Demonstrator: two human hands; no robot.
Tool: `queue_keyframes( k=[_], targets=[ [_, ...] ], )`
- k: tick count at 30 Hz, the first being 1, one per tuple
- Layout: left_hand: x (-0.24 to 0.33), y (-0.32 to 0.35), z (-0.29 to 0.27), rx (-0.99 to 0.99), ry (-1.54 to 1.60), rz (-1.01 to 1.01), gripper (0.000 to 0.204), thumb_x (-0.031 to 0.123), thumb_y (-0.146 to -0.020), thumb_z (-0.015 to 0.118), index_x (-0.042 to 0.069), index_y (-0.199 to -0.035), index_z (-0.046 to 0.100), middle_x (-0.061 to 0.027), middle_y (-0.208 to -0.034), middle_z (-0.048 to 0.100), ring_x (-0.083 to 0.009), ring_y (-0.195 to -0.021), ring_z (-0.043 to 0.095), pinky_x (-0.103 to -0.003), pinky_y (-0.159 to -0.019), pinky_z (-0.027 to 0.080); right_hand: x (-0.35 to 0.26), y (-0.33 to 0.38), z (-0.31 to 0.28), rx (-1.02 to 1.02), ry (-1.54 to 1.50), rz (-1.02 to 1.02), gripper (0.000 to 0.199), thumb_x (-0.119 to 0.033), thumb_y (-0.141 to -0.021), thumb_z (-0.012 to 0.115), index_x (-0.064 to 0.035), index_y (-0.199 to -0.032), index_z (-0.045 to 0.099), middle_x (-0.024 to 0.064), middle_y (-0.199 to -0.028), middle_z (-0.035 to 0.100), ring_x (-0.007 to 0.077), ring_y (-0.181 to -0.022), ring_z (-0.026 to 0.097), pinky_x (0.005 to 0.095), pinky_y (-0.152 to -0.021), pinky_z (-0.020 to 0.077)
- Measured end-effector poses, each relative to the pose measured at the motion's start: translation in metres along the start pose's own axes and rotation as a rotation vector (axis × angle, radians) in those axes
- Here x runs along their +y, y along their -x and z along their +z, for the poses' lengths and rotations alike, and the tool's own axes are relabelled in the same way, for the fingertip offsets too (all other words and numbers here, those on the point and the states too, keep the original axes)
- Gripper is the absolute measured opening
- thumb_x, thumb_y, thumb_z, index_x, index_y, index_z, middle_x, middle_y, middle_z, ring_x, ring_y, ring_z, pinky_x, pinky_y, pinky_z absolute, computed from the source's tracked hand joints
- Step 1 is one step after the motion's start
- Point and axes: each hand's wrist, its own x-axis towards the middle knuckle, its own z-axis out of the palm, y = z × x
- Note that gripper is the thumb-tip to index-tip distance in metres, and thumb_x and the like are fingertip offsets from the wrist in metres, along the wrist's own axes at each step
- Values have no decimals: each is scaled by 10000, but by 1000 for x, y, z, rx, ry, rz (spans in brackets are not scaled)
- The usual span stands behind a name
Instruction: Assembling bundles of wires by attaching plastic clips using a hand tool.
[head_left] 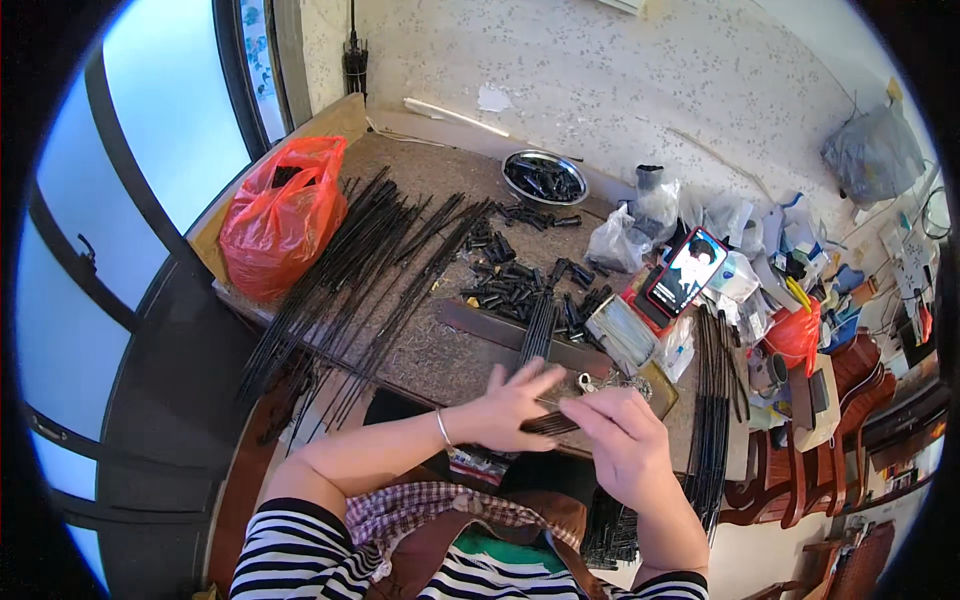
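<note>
My left hand (512,405), a bangle at its wrist, lies with spread fingers over a bundle of thin black rods (540,328) near the table's front edge; whether it presses on them I cannot tell. Close by on the right, my right hand (628,435) is closed in a pinch, and what its fingertips hold is too small or hidden to make out. The bundle's far ends meet a pile of short black tube-like pieces (500,290). Beside the right hand sits a clear box of thin pale strips (622,330), with a small metal chain or trinket (588,382) near it.
Many long black rods (350,260) lie across the table's left, next to a red plastic bag (285,220). A metal bowl of black pieces (545,177) stands at the back. A lit phone (688,270) leans at right; more rods (712,400) hang over the right front edge.
</note>
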Motion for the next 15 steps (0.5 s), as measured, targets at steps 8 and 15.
queue_keyframes(
  k=[8, 15],
  targets=[
    [-41, -3, 23, 2, -529, -72, 780, 374, -546, 567, 27, -1157, 229, -209, -1206, 147, -329, -1121, 148, -545, -822, 159, -1, -1, 9, -570, -826, -76, 247, -113, -690, 492, 10, -904, 485, 109, -794, 502, 219, -736, 496, 286, -651, 412],
    [-43, 18, 9, -79, -489, -5, 711, 232, -523, 563, -8, -1127, 273, -204, -1194, 196, -297, -1120, 190, -451, -876, 169, 153, -14, 29, -39, 281, 801, 98, -97, -650, 508, -9, -666, 548, 118, -619, 513, 263, -586, 493, 314, -549, 397]
  ],
)
